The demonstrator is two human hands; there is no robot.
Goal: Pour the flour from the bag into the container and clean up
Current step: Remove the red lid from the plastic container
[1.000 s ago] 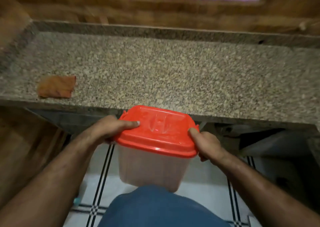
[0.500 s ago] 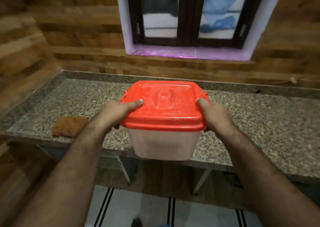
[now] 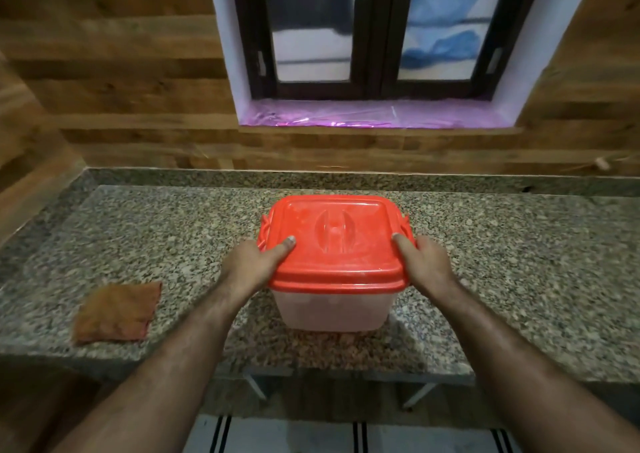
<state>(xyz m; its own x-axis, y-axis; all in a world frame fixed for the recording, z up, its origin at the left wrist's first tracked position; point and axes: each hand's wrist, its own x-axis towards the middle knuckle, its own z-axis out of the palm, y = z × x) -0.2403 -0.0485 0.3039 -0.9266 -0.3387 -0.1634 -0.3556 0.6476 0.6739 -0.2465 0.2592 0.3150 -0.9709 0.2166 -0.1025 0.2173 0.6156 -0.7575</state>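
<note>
Container [image 3: 334, 309] now down on countertop [image 3: 519, 262], formerly aloft.

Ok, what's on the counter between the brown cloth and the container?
Nothing but the left forearm crossing above it; the head view shows bare granite counter between cloth and container.

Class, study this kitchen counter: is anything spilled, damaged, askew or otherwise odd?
Nothing stands out. The container sits upright on the granite counter, its red lid on level, with the left hand and right hand gripping its sides. A brown cloth lies flat to the left. No flour spill shows.
</note>
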